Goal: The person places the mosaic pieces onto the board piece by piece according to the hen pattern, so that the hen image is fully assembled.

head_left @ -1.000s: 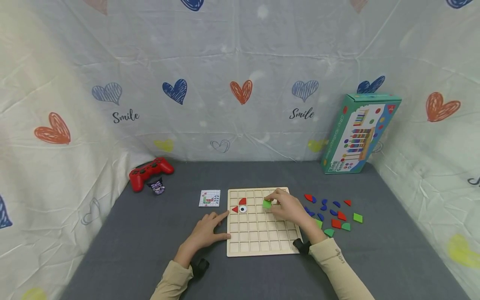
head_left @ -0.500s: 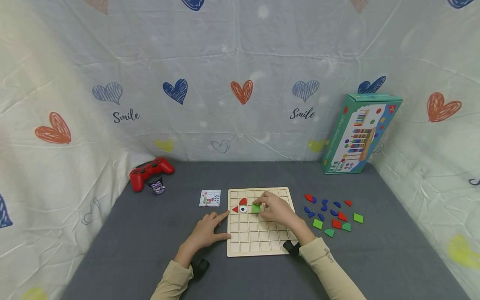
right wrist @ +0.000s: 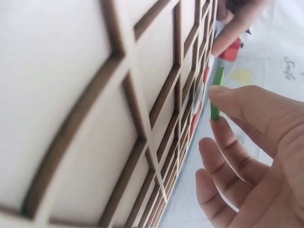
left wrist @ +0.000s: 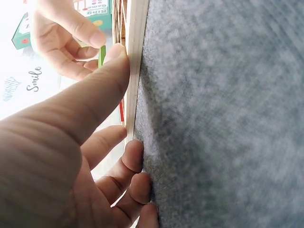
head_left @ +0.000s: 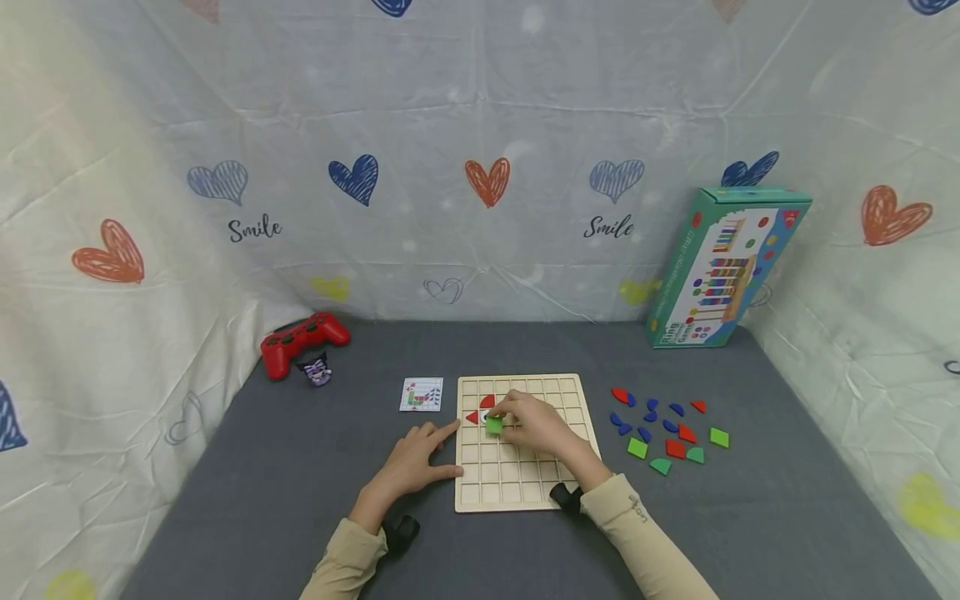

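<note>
My right hand point(head_left: 536, 423) pinches a green square tile point(head_left: 493, 426) between thumb and fingers, just above the wooden grid board point(head_left: 517, 497). In the right wrist view the green tile point(right wrist: 217, 95) stands on edge, apart from the board. A red quarter-round piece point(head_left: 487, 401) and a red triangle point(head_left: 472, 417) sit in board cells; the white eye tile beside them is mostly hidden by the hand and green tile. My left hand point(head_left: 411, 461) touches the board's left edge with thumb and index finger, the other fingers loosely bent on the cloth in the left wrist view.
Right of the board lie loose blue pieces point(head_left: 651, 404), red pieces point(head_left: 676, 449) and green pieces point(head_left: 637, 448). A pattern card point(head_left: 422, 395) lies left of it. Farther back are a red game controller point(head_left: 303, 337), a small purple figure point(head_left: 318, 372) and a tall game box point(head_left: 723, 275).
My right hand has carried the green tile leftward across the board and slightly toward me, to near the eye tile. The left hand stays at the board's edge.
</note>
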{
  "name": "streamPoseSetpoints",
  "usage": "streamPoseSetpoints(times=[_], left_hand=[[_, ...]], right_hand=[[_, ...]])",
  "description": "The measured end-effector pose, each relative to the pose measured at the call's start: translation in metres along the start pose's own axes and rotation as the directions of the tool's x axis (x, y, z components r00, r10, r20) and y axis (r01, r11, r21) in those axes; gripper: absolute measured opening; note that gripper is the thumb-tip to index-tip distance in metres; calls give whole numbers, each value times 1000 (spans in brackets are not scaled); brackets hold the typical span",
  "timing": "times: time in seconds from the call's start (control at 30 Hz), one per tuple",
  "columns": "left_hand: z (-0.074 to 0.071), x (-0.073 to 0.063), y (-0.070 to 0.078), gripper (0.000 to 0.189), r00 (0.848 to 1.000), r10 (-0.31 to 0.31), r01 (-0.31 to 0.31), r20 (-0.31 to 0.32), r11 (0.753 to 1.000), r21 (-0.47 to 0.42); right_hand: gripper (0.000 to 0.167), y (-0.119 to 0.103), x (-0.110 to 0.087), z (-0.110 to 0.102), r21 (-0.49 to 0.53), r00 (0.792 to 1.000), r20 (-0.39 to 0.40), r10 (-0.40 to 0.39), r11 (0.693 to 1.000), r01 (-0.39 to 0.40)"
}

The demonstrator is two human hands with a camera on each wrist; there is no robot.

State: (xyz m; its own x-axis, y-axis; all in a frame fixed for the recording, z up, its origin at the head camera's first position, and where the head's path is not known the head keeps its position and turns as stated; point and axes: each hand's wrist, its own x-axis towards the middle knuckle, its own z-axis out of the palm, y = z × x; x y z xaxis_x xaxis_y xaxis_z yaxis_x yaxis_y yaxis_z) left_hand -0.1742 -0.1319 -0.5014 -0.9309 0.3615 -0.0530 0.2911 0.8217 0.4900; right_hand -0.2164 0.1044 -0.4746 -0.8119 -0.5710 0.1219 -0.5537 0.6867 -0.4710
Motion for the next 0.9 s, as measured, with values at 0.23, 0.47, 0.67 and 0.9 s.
streamPoseSetpoints(times=[0.23, 0.47, 0.67, 0.9], left_hand=[[-1, -1, 1, 76, 1000, 18, -18, -13, 1000, -8], [-1, -1, 2, 76, 999, 30, -30, -26, 999, 10], [0, 0, 0, 76, 999, 29, -29, -26, 999, 15], [0, -1, 0, 77, 999, 29, -29, -20, 1000, 10]], right_hand=[[27, -2, 4, 6, -28, 999, 38, -7, 1000, 8], [28, -3, 4, 7, -42, 997, 72, -11, 999, 14], [28, -2, 4, 7, -41, 996, 88, -26, 999, 30], [33, -1, 3, 7, -14, 994, 106, -20, 1000, 22]])
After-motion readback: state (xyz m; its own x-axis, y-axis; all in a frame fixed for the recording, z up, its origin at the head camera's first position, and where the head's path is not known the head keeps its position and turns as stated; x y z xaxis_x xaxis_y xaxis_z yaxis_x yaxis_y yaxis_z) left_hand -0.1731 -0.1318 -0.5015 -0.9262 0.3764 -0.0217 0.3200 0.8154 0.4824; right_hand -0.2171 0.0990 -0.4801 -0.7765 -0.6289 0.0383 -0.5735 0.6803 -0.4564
